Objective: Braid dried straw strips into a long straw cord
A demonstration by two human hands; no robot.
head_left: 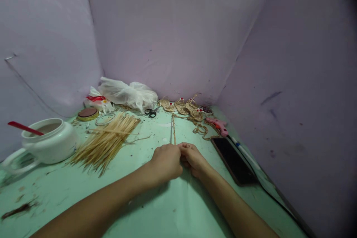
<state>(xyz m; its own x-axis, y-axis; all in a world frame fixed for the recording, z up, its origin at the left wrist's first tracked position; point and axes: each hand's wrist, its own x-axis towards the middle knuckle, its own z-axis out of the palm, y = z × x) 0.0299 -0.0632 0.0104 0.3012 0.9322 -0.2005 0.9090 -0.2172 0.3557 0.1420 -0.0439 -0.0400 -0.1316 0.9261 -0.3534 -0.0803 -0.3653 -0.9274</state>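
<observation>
Straw-coloured cord (174, 131), thin and apparently twisted from plant fibre, lies on the green desk (147, 208) straight ahead of the two grips and runs back to the place where they meet. At its far end it bends to the right and seems to continue into a loose coil (201, 130). The left grip (167, 161) is a narrow fist, knuckles up, and the right grip (192, 158) is a narrow pinch of thumb and fingers, touching it. Both appear to hold the near end of the cord between them, but the fingers hide how exactly.

I judge that the cord is very light, flexible and a little rough, so it should not slip easily; single fibres may be brittle. It is best to take it with the fingertips, close to the worked end.

To the left of the grips lies a bundle of dry straw (107, 143), and beyond it stands a white mug (54, 143) with a red stick (26, 128) inside. Ahead are black-handled scissors (151, 113), a white plastic bag (126, 93) and woven pieces with red beads (182, 108). At the right, a pink glue gun (221, 126) lies near the coil, which could catch on it. A smartphone (234, 160) lies beside the right forearm and limits the space there.
</observation>
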